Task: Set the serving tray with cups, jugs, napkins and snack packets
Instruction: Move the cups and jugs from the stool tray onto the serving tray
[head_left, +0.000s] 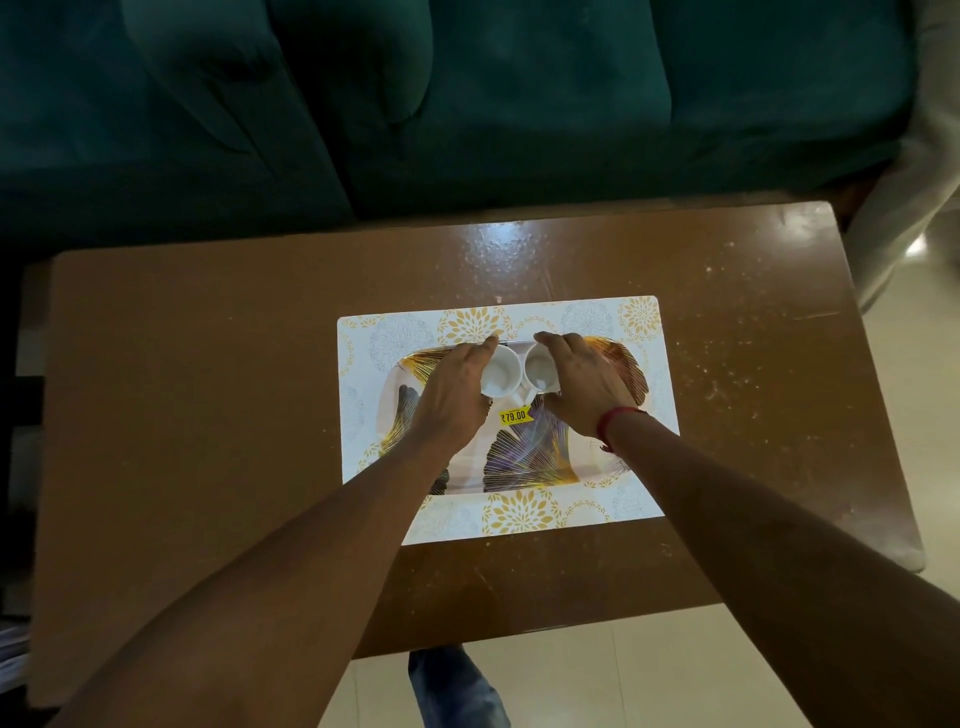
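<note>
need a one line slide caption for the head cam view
Left hand and right hand set two white cups side by side on a leaf-patterned tray.

arms: bare, sleeveless | right wrist: red thread band (613, 423) | legs: blue jeans (457, 686)

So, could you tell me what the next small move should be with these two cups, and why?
Probably let go of both. The left hand holds the left cup and the right hand the right cup, side by side and upright at the far end of the tray. No jugs, napkins or packets are in view yet.
</note>
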